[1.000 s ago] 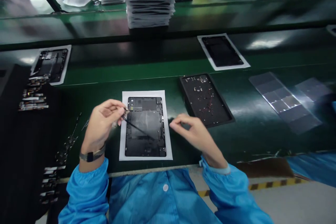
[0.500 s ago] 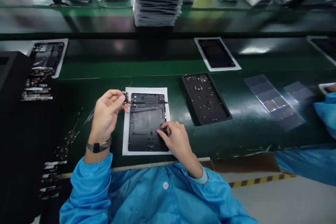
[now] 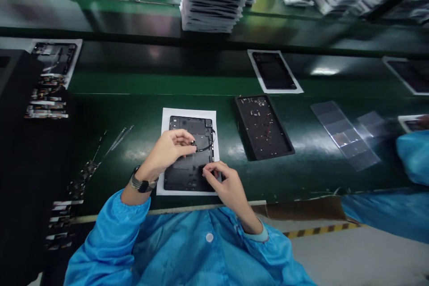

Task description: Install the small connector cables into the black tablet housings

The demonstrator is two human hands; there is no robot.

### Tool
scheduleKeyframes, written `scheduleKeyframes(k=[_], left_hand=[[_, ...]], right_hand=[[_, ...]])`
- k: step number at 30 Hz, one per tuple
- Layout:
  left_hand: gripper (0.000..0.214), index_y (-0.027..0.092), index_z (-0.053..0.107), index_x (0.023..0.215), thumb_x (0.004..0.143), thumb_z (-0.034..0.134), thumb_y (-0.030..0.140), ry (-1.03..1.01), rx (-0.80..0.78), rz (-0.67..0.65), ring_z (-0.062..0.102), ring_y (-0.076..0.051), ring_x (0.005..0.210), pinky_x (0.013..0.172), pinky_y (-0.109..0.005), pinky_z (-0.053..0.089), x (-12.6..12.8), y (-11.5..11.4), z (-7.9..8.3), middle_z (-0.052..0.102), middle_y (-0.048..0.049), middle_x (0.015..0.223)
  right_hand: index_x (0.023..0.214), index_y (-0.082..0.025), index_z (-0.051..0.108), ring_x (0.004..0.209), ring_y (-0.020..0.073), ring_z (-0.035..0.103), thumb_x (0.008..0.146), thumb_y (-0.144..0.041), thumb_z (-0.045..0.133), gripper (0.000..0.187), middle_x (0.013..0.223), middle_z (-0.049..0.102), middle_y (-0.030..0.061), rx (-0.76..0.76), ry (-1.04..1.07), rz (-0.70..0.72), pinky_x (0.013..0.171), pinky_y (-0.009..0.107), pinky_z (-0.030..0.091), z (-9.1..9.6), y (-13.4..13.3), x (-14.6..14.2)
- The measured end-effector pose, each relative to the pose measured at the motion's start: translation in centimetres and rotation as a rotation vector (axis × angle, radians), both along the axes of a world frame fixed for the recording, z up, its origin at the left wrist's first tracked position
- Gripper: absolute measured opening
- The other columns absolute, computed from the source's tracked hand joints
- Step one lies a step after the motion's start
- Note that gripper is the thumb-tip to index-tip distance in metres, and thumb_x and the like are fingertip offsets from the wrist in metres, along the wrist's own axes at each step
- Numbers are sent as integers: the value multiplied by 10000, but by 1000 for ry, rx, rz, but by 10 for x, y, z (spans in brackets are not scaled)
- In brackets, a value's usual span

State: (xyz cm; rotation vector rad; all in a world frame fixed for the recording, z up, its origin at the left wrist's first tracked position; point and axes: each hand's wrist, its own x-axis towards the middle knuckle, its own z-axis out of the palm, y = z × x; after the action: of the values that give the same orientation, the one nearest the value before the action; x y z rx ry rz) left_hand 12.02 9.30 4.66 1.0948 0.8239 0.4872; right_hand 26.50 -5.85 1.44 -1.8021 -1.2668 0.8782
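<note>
A black tablet back housing [image 3: 184, 176] lies on a white sheet [image 3: 166, 120] before me. Over its middle, my left hand [image 3: 169, 152] pinches a small circuit board [image 3: 193, 144] between thumb and fingers. From that board a black flex cable [image 3: 207, 147] bends up toward the housing's right edge. My right hand [image 3: 225, 178] is closed in a pinch by the housing's lower right edge; whatever its fingertips hold, if anything, is too small to name.
Right of the housing stands a black tray [image 3: 264, 127] with small parts. Clear plastic sheets [image 3: 345, 134] lie beyond it, near a co-worker's blue sleeve [image 3: 414, 156]. Small boards and cables [image 3: 83, 174] lie at left beside a black box [image 3: 16, 143]. Another housing [image 3: 273, 70] rests farther back.
My left hand has moved right and toward me, carrying the board over the housing. The cable, straight before, is now curved. My right hand stays near the lower right edge.
</note>
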Motion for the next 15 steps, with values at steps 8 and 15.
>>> scheduleKeyframes(k=[8,15], left_hand=[[155,131,651,748,637,750,89,72,-115,-350,581,-90,519,557,-218,473,16,-13,-16,629,27,565],[159,122,664,716,621,792,122,104,-170,-414,611,-102,508,537,-226,522,17,-11,-21,676,-4,578]], right_hand=[[787,-201,700,663,179,518,871,-413,645,235,724,609,39,-26,192,-40,650,316,423,-3,-5,6],[727,-200,691,636,165,520,847,-481,671,306,702,613,38,-61,289,-19,624,305,427,-2,-5,13]])
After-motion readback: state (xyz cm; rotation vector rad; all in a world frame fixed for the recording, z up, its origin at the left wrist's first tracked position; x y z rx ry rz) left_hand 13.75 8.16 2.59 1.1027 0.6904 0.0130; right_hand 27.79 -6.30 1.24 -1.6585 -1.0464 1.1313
